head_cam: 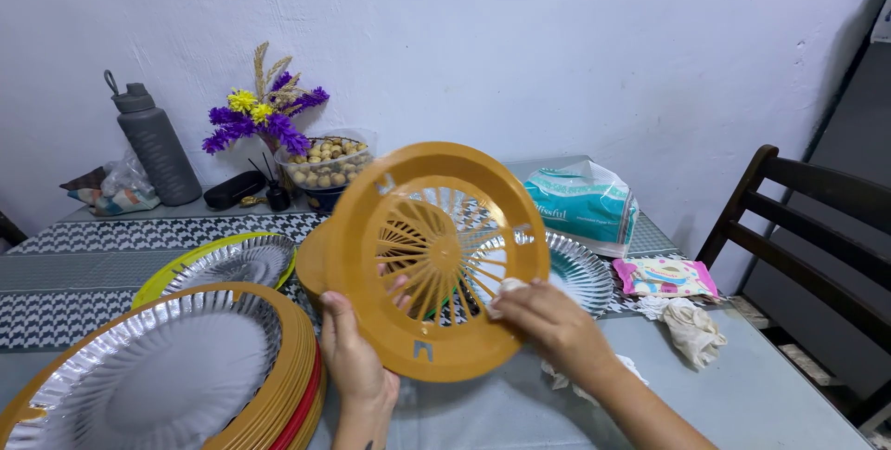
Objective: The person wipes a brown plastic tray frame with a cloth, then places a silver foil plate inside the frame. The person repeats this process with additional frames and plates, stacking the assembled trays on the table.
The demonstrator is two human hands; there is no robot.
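My left hand point(351, 346) grips the lower left rim of an orange slotted plastic plate holder point(436, 260), held upright and tilted over the table. My right hand point(549, 322) presses a small white cloth point(511, 289) against the holder's inner right side. At the lower left lies a stack of orange and red plate holders point(292, 385) topped by a silver foil plate point(158, 371). Behind the held holder lies another silver foil plate point(580, 269).
A silver foil plate in a yellow-green holder point(232, 263) lies at left. At the back stand a grey bottle point(153, 139), purple and yellow flowers point(264, 116) and a bowl of nuts point(325, 160). A tissue pack point(585, 204), a small wipes packet point(665, 276), a crumpled cloth point(691, 329) and a dark chair point(807, 227) are at right.
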